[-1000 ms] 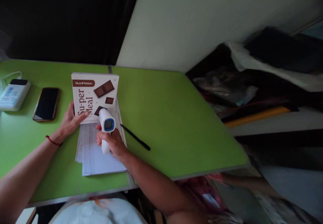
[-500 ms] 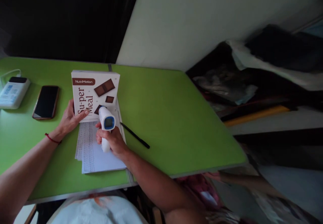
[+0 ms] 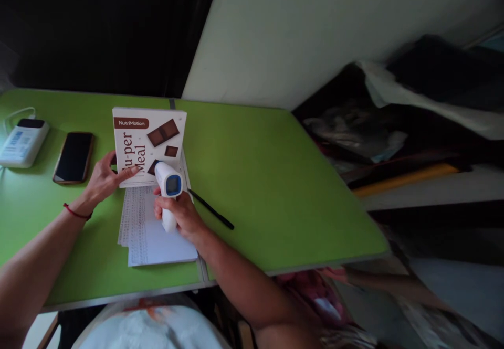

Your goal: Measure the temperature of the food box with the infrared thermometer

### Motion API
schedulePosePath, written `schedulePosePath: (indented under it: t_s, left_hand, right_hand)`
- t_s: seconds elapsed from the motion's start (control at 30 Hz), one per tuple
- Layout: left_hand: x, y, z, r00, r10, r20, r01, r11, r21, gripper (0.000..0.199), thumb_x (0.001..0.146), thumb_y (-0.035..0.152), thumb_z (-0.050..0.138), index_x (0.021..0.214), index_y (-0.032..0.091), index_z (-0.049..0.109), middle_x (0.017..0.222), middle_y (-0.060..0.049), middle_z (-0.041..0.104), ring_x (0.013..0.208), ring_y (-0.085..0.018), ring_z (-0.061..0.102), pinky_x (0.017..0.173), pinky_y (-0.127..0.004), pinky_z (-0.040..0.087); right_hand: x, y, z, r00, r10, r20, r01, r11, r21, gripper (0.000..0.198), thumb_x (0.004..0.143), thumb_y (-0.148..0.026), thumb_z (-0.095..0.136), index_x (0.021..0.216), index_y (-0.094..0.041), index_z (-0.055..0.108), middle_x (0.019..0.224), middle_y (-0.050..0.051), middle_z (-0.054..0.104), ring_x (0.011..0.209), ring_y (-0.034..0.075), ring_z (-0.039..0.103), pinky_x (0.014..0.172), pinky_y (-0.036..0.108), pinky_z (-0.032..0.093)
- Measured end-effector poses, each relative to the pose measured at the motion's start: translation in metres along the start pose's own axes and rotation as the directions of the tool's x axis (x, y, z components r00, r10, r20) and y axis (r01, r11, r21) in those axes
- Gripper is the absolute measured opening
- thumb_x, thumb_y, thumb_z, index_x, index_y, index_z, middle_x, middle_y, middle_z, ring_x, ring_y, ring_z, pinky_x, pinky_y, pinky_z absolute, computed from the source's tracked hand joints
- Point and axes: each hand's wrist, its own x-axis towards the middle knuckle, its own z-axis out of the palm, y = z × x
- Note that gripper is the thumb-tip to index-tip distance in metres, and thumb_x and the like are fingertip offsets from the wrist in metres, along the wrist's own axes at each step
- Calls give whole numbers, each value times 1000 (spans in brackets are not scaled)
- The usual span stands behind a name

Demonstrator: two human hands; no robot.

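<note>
A white box point(image 3: 147, 141) with brown chocolate pictures and the words "Su-per Meal" stands upright on the green table point(image 3: 260, 181). My left hand point(image 3: 103, 177) grips its lower left edge. My right hand point(image 3: 181, 215) holds a white and blue infrared thermometer point(image 3: 167, 187), its head aimed at the lower part of the box's front. Under both lies a stack of printed sheets point(image 3: 151, 233).
A black pen point(image 3: 210, 216) lies on the table right of the sheets. A dark phone point(image 3: 73, 157) and a white power bank point(image 3: 21, 138) with a cable lie at the left. Dark bags and cloth point(image 3: 394, 123) are piled beyond the table's right edge.
The box has been tipped slightly more upright and my left hand has shifted a little up along it. The thermometer stays pointed at the box.
</note>
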Motion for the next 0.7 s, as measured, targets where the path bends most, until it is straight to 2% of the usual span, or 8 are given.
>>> schedulePosePath:
  t_s: [0.1,0.17,0.23,0.3,0.37,0.47,0.57,0.7]
  left_hand:
    - [0,4,0,999,43,-22,-43,998,-40,59,70,62,83,105,17,67,104,-12,73,93,-32,71,81,-51,61]
    - [2,6,-1,994,89,-66,-91,995,-40,58,72,61,82,106,17,66,106,-12,72,96,-31,70,84,-51,60]
    - [9,7,-3,987,131,-95,-133,991,-17,57,74,60,81,108,17,64,108,-12,71,99,-30,68,88,-51,59]
    - [22,5,-5,980,178,-93,-178,984,9,55,76,59,80,109,18,63,109,-12,69,101,-30,67,90,-51,58]
    - [37,0,-5,968,235,-89,-233,972,34,58,75,58,80,113,18,63,111,-13,66,105,-32,65,93,-52,58]
    - [59,-15,-1,954,279,-110,-265,956,123,67,69,56,83,119,16,61,114,-16,60,111,-36,61,96,-56,55]
    - [72,-28,3,955,287,-71,-275,950,151,56,76,53,77,115,17,61,110,-14,62,112,-37,60,100,-60,52]
    - [72,-37,3,957,290,-30,-284,950,131,41,78,46,74,104,18,59,107,-12,64,105,-34,63,96,-58,54]
  right_hand:
    - [1,-9,-7,999,-42,-1,42,997,-71,44,63,-48,73,91,-16,61,55,-3,56,50,11,50,54,26,43]
    - [2,-17,-18,983,-181,-31,172,966,-193,42,67,-51,72,89,-17,63,57,-2,57,54,12,51,58,27,45]
    - [5,-27,-34,924,-374,-80,314,862,-398,39,70,-54,71,81,-18,63,64,1,60,61,13,54,62,28,48]
    - [8,-36,-53,839,-520,-159,330,721,-610,40,73,-55,69,87,-18,65,80,5,68,71,17,59,65,30,50]
    - [12,-44,-72,785,-559,-266,197,632,-749,46,75,-47,68,110,-17,65,101,10,71,84,21,64,69,33,52]
    - [18,-51,-94,780,-483,-399,-99,533,-840,57,77,-30,66,131,-12,58,114,16,68,90,24,65,72,35,52]
    - [20,-55,-108,814,-410,-410,-275,350,-896,48,81,-23,63,127,-10,60,111,15,67,89,23,63,72,33,49]
    - [20,-53,-117,854,-386,-349,-350,71,-934,32,83,-21,63,114,-11,65,107,15,64,93,23,61,76,31,46]
